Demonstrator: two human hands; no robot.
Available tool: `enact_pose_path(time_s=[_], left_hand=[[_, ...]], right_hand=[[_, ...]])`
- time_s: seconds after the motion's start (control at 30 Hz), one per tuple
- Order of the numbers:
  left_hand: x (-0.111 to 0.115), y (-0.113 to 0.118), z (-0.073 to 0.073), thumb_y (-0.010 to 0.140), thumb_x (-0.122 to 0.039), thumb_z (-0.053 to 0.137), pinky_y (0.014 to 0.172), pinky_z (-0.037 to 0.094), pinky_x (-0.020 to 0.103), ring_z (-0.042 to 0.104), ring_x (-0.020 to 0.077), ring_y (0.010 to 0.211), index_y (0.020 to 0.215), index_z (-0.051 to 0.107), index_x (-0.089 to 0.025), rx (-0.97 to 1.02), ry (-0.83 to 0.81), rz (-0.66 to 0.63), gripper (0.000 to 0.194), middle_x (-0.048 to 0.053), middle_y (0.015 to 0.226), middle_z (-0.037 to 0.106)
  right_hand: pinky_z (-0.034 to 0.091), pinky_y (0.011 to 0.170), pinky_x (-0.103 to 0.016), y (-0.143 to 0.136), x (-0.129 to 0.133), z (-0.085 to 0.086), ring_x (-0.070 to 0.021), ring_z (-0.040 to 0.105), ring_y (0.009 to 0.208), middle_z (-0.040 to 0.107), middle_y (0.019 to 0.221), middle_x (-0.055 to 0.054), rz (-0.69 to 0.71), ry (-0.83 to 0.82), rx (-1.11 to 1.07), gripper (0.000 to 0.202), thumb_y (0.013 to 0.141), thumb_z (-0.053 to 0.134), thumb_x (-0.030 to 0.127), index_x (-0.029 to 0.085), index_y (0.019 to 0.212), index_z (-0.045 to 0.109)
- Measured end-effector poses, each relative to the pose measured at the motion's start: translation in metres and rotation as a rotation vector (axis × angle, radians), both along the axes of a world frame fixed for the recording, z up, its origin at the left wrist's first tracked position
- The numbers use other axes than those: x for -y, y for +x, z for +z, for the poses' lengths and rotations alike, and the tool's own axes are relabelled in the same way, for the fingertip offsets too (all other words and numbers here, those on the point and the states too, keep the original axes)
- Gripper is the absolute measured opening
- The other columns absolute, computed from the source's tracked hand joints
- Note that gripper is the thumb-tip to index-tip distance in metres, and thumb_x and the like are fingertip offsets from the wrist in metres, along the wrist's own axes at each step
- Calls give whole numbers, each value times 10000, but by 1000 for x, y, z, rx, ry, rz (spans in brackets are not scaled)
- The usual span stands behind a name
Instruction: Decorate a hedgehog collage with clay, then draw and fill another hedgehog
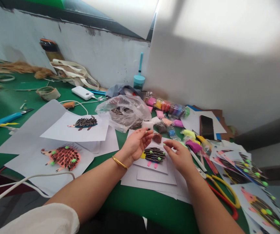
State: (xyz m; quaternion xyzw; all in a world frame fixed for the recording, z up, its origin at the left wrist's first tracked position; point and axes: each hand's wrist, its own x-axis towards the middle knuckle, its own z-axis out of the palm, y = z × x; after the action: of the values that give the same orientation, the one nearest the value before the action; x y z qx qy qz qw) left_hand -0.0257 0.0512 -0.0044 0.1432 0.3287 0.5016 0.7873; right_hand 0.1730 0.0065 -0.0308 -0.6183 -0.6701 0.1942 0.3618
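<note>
My left hand (138, 143), palm up with loosely curled fingers, holds a small pale green bit at its fingertips, above the upper left of a white sheet (154, 175). On that sheet is a hedgehog (155, 155) with dark seed spines, a yellow face, pink feet and several green balls. Just right of the hedgehog, my right hand (179, 156) pinches a tiny green piece between thumb and forefinger. A brown clay lump (157, 137) lies between the hands, beyond the hedgehog.
Two hedgehog pictures (73, 126) lie at the left, and more (264, 208) at the right. A plastic bag of seeds (125, 112), clay packets (166, 105), a phone (206, 127), yellow-and-red scissors (225, 191), a blue craft knife (5, 121) and a white cable (27, 178) surround the sheet.
</note>
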Motion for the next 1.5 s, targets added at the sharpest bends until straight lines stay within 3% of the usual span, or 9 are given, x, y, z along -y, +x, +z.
enact_pose_path(time_s=[0.1, 0.2, 0.37, 0.63, 1.2, 1.37, 1.5], left_hand=[[0, -1, -1, 905, -359, 629, 503, 471, 141, 574, 55, 520, 868, 624, -137, 6, 19, -46, 225, 15, 683, 634], [-1, -2, -2, 902, -332, 634, 467, 432, 113, 516, 34, 478, 874, 632, -138, 7, 54, -38, 197, -18, 615, 564], [-1, -1, -3, 886, -182, 616, 518, 480, 135, 575, 46, 535, 925, 633, -150, -27, 12, -10, 53, 4, 712, 627], [1, 0, 0, 900, -178, 597, 538, 491, 145, 599, 53, 558, 918, 635, -142, -23, -16, 5, 56, 16, 734, 649], [2, 0, 2, 904, -164, 589, 554, 498, 159, 617, 60, 576, 921, 641, -138, -33, -17, 1, 60, 27, 771, 670], [1, 0, 0, 893, -147, 609, 620, 528, 183, 648, 72, 638, 967, 636, -144, -30, 3, -23, 79, 64, 895, 714], [0, 1, -1, 887, -103, 602, 627, 532, 182, 653, 70, 652, 977, 617, -146, -19, 18, -48, 101, 84, 964, 724]], right_hand=[[482, 816, -372, -2, 0, 0, -231, 634, 859, 718, 909, -61, 47, 12, 34, 190, 851, 583, 363, 215, 885, 697], [480, 842, -385, -4, 0, -3, -236, 640, 893, 721, 923, -60, 78, -26, 52, 180, 837, 574, 311, 216, 924, 699], [468, 841, -395, -6, -1, -9, -236, 636, 889, 717, 913, -53, 103, -62, 124, 150, 833, 579, 275, 217, 912, 692], [430, 894, -410, -4, -4, -10, -245, 601, 940, 697, 925, -53, 142, -12, 234, 122, 866, 592, 276, 231, 862, 705], [443, 856, -389, -7, -10, -21, -236, 596, 910, 683, 910, -56, 129, -31, 225, 123, 864, 613, 282, 230, 870, 725], [451, 870, -391, -7, -10, -23, -235, 611, 903, 692, 918, -64, 152, -40, 232, 171, 877, 607, 312, 233, 908, 755], [457, 877, -386, -2, -8, -15, -237, 617, 929, 699, 965, -77, 170, 18, 260, 279, 926, 542, 366, 234, 1069, 741]])
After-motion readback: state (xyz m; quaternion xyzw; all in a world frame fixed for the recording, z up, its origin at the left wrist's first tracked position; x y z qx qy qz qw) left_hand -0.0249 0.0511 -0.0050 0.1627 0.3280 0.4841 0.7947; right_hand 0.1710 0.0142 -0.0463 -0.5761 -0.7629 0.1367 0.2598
